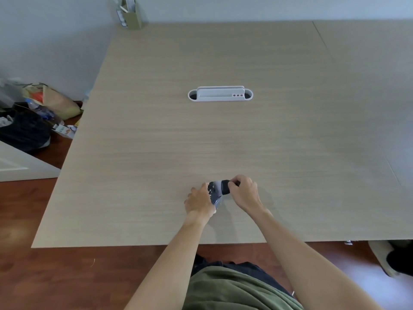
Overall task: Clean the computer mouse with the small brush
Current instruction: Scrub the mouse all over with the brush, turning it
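We have the computer mouse [215,191] near the front edge of the table [156,135], tipped up on its side between our two hands rather than lying flat, which we judge exposes a dirty face to the brush. Its shell looks smooth, dark grey plastic, rounded, with pale specks scattered over the upper part beside our left fingers. Our left hand [199,202] cups it from the left, fingers curled and clamped round the body to steady it. Our right hand [243,193] comes in from the right with fingers pinched together on a small dark thing at the mouse's top end, which we take to be the small brush [225,186]; its bristles are too small to make out, so we cannot say whether they touch the shell. Holding the mouse off the surface likely lets loosened crumbs fall clear. The table is a broad pale wood-grain laminate, matte and flat. Well beyond our hands sits a white oval cable port [220,95] set into the top, and at the far corner stands a beige pen holder [131,15].
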The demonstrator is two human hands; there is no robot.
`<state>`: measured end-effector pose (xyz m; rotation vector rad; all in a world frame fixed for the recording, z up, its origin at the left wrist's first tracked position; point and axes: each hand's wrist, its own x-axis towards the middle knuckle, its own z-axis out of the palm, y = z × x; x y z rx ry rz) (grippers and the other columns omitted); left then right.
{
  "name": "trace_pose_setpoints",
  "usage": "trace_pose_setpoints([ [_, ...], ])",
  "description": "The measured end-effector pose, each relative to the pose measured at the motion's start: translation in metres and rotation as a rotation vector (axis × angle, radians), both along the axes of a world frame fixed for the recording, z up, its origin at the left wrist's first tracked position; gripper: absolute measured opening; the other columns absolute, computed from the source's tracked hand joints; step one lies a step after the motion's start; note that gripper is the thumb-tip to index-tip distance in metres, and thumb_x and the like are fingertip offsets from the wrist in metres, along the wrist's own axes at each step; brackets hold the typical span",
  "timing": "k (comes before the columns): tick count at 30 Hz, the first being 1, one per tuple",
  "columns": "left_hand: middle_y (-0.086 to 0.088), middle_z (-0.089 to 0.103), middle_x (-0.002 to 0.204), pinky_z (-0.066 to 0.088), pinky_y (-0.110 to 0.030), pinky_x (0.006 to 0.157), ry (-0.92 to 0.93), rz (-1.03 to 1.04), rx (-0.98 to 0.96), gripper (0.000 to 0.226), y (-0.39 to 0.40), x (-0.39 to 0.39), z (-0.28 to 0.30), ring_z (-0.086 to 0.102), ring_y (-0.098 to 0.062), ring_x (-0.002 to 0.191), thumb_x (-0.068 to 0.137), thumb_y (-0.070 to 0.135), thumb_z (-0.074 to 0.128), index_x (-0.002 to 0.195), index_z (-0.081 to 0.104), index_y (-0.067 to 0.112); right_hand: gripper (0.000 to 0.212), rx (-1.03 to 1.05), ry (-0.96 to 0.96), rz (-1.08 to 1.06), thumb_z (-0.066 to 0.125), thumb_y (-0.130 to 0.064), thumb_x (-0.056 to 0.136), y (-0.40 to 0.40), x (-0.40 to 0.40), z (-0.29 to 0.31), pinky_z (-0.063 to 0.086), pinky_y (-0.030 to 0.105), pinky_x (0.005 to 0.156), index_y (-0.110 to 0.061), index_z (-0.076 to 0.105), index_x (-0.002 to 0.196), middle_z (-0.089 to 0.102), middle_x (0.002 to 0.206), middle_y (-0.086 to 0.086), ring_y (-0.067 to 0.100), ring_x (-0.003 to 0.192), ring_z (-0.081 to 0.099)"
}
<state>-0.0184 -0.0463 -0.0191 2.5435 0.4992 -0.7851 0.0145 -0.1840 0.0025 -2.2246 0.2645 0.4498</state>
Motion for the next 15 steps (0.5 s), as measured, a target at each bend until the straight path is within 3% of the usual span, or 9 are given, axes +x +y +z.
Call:
trace_pose_setpoints([
  [3, -0.008, 0.047, 0.127, 0.046, -0.039, 0.094, -0.009, -0.022, -0.006, 0.085, 0.001, 0.001, 0.001, 0.055, -0.028, 0.115, 0.071, 0.018, 0.080, 0.142, 0.034, 0.030, 0.021, 0.001, 0.097, 0.100, 0.051, -0.010, 0.085, 0.004, 0.000, 0.002, 0.045, 0.028, 0.057, -0.003, 0.070, 0.086, 0.066, 0.080, 0.004, 0.021, 0.072, 0.056],
  [7, -0.005, 0.053, 0.122, 0.049, -0.039, 0.090, -0.052, 0.018, -0.033, 0.077, 0.003, 0.001, 0.002, 0.058, -0.027, 0.109, 0.064, 0.015, 0.085, 0.127, 0.039, 0.016, 0.019, -0.194, 0.048, -0.023, 0.046, -0.012, 0.086, 0.004, 0.001, 0.000, 0.045, 0.036, 0.061, -0.003, 0.063, 0.088, 0.065, 0.084, 0.012, 0.034, 0.081, 0.061],
  [9, -0.005, 0.054, 0.121, 0.050, -0.039, 0.089, -0.064, 0.028, -0.040, 0.074, 0.004, 0.002, 0.002, 0.059, -0.027, 0.109, 0.063, 0.016, 0.086, 0.121, 0.041, 0.013, 0.018, -0.112, 0.016, -0.016, 0.049, -0.012, 0.084, 0.007, 0.003, 0.003, 0.046, 0.036, 0.059, -0.002, 0.064, 0.085, 0.066, 0.081, 0.010, 0.031, 0.078, 0.061],
  [12, -0.005, 0.054, 0.121, 0.050, -0.038, 0.087, -0.069, 0.041, -0.048, 0.072, 0.005, 0.002, 0.001, 0.059, -0.027, 0.108, 0.063, 0.017, 0.087, 0.119, 0.042, 0.012, 0.019, 0.036, 0.122, 0.093, 0.053, -0.008, 0.082, 0.013, 0.005, 0.006, 0.041, 0.029, 0.054, 0.004, 0.068, 0.080, 0.062, 0.073, 0.007, 0.023, 0.068, 0.051],
  [15, -0.006, 0.054, 0.118, 0.051, -0.038, 0.086, -0.072, 0.048, -0.057, 0.069, 0.005, 0.001, 0.001, 0.059, -0.028, 0.106, 0.063, 0.017, 0.086, 0.117, 0.043, 0.013, 0.017, -0.082, 0.166, 0.096, 0.050, -0.008, 0.078, 0.013, 0.007, 0.001, 0.037, 0.030, 0.054, 0.003, 0.063, 0.073, 0.057, 0.070, 0.009, 0.026, 0.065, 0.047],
])
